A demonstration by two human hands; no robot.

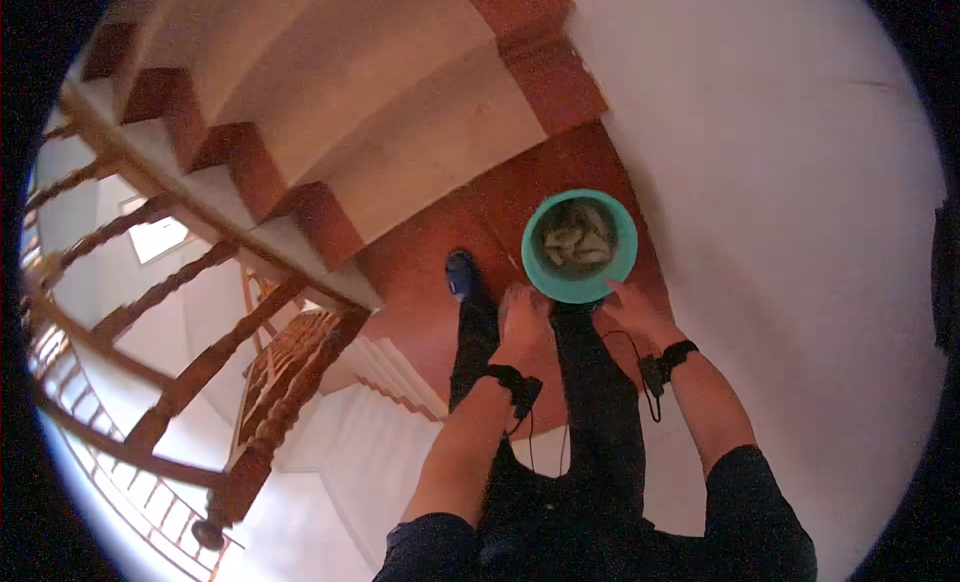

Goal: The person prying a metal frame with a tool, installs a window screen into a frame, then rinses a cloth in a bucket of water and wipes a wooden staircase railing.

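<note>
A round turquoise plastic bucket (pixel 627 244), with pale crumpled cloths (pixel 580 242) inside, is on the red landing in front of me, just above my dark-clad legs and blue shoe (pixel 460 272). My left hand (pixel 526 317) is just below the bucket's lower left side, fingers loosely apart and not visibly holding anything. My right hand (pixel 632 308) reaches to the lower right rim with fingers apart; whether it touches the rim is unclear. Dark bands with small devices and cords are on both wrists.
Curved beige steps (pixel 400 152) with red ends rise from the landing (pixel 400 277). A wooden baluster railing (pixel 180 387) runs along the left, beside the stairwell and lower flight. A white wall (pixel 790 232) bounds the right side.
</note>
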